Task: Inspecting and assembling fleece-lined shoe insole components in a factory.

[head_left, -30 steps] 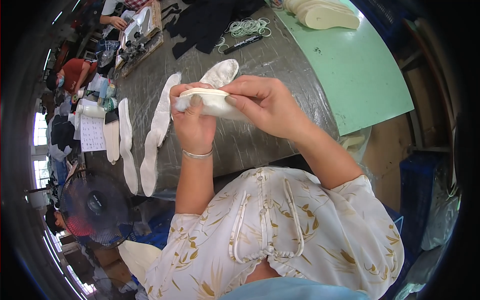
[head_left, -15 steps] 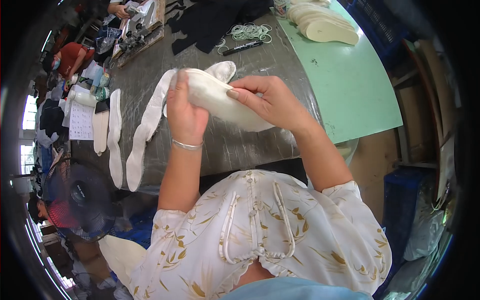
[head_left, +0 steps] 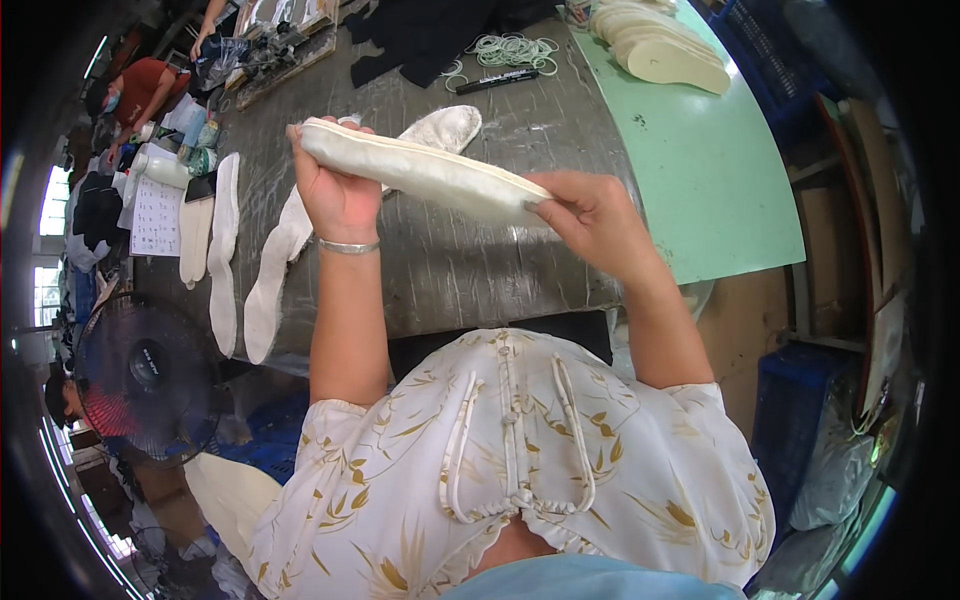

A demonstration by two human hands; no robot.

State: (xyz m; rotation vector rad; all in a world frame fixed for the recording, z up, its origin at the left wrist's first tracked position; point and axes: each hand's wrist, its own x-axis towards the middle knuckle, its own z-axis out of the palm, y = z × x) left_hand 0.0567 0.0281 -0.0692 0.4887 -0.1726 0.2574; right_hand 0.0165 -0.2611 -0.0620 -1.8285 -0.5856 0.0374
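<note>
Between my two hands a cream, fleecy insole (head_left: 420,175) is held up over the dark table, its long edge turned toward me. My left hand (head_left: 335,185) wraps round its left end, thumb on the near side and fingers behind. At the right end my right hand (head_left: 590,215) pinches the tip between thumb and fingers. Just behind the held piece lies another fleecy insole (head_left: 445,130), partly hidden by it. A long row of overlapping fleecy insoles (head_left: 268,285) runs down the table beside my left forearm, and a second narrow row (head_left: 226,255) lies left of it.
A green board (head_left: 715,190) covers the table's right side, with a fanned stack of cream insoles (head_left: 675,65) on it. Light-coloured rubber bands (head_left: 510,50), a black marker (head_left: 497,81) and black cloth (head_left: 420,45) lie at the back. A fan (head_left: 145,375) stands at left; another person (head_left: 150,90) is beyond.
The insole has been tilted so its edge faces me and is stretched out flatter. My hands have moved farther apart, the left one leftward and the right one to the right and lower.
</note>
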